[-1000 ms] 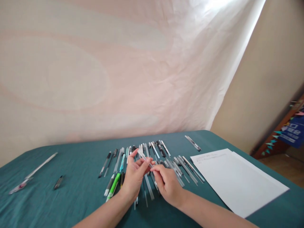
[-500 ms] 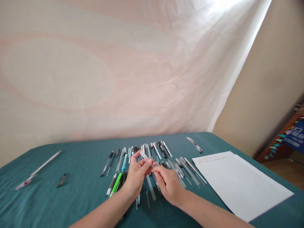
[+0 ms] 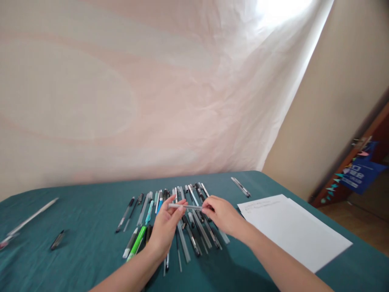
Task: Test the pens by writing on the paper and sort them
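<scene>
**What I can't make out**

My left hand [image 3: 165, 227] covers several pens in the pen pile [image 3: 194, 231]. The writing on the white paper [image 3: 291, 227] is too faint to read. A pink-tipped pen [image 3: 4, 242] runs off the left edge, and the blue sign [image 3: 358, 175] is blurred.

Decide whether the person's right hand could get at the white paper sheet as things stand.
Probably yes. The right hand grips one end of a clear pen just left of the paper sheet. Only bare teal tablecloth lies between them, though the hand is occupied.
</scene>
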`<state>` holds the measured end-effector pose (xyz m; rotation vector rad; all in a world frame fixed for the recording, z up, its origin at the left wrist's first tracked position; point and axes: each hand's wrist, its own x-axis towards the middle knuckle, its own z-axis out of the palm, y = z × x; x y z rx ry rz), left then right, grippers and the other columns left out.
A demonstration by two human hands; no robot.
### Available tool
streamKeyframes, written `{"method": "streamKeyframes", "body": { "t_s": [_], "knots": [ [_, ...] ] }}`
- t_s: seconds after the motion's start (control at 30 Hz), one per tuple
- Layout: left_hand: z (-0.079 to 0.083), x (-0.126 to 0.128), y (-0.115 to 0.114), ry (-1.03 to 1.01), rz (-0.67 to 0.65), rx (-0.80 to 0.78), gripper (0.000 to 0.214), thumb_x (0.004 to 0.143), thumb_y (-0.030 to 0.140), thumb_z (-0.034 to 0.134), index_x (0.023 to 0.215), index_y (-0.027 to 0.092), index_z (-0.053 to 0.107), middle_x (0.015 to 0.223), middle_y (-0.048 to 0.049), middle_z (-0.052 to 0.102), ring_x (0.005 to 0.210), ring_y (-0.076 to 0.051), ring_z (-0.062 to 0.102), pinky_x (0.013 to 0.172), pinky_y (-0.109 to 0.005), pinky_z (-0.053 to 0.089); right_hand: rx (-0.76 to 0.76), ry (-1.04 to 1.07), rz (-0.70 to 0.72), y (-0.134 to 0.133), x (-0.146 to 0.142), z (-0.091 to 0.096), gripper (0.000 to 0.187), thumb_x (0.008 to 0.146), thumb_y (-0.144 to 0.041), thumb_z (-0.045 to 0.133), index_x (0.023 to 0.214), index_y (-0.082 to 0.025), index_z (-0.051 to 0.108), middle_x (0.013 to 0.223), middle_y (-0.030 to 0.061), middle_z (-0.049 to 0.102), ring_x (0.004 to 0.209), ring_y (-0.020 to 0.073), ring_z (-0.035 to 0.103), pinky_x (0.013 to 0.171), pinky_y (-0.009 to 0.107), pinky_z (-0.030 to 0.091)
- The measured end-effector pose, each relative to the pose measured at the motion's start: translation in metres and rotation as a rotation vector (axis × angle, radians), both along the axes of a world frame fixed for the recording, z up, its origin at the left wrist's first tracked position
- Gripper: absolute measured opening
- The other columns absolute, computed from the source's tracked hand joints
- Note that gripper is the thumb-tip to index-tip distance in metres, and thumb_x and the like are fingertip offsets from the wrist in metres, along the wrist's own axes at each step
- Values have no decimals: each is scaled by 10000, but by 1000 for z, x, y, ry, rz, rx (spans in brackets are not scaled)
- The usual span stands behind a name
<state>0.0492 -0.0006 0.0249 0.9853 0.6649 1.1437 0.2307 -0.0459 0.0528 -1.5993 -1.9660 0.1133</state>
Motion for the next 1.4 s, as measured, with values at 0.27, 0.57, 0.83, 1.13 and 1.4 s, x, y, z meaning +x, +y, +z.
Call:
{"method": "streamKeyframes", "body": {
  "t_s": [0.27, 0.57, 0.83, 1.13, 1.4],
  "knots": [
    [-8, -6, -2, 549, -100, 519, 327, 802, 282, 504, 1124, 226, 522, 1323, -97, 418, 1230, -228, 364, 1017, -425, 281, 62, -187, -561, 28, 116, -10, 222, 830, -281, 454, 766, -158, 628, 763, 58, 596, 777, 170, 533, 701, 264, 377],
    [1, -12, -25, 1081, -303, 1229, 294, 850, 212, 401, 1085, 257, 571, 1285, -58, 476, 1263, -227, 308, 1057, -511, 127, 5, -335, -903, 31, 155, -66, 218, 818, -304, 495, 757, -151, 637, 843, 117, 582, 848, 225, 508, 674, 300, 339],
    [-4, -11, -22, 1067, -290, 1260, 257, 835, 245, 441, 1042, 251, 591, 1223, -62, 528, 1218, -224, 379, 1058, -481, 156, -18, -389, -921, 31, 155, -77, 246, 865, -353, 428, 883, -192, 613, 909, 79, 556, 842, 186, 529, 617, 262, 343],
    [-5, -11, -22, 1057, -281, 1235, 233, 825, 242, 454, 1006, 239, 602, 1163, -60, 561, 1198, -219, 401, 1057, -463, 172, -43, -379, -911, 35, 154, -81, 186, 846, -327, 479, 893, -185, 591, 909, 56, 544, 760, 148, 553, 576, 239, 336],
    [-4, -11, -23, 1042, -285, 1232, 239, 813, 226, 466, 1005, 241, 608, 1122, -56, 579, 1168, -216, 430, 1054, -455, 183, -15, -344, -854, 36, 161, -84, 129, 835, -250, 490, 870, -167, 583, 906, 64, 537, 752, 144, 542, 603, 232, 335]
  ]
}}
